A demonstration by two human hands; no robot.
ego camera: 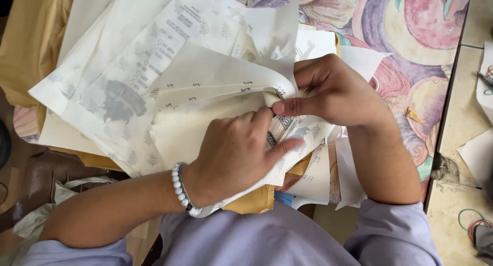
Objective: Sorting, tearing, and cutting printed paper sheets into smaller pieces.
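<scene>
Head view: my left hand (pixel 233 155) and right hand (pixel 328 91) are together pinching one thin cream printed paper sheet (pixel 205 73), peeling it off the loose paper stack (pixel 128 112); most sheets remain.

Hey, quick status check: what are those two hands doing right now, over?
Left hand pressing down on the paper stack. Right hand pinching a curled sheet edge with the left fingertips. Loose sheets overlap all around; nothing blocking.
</scene>
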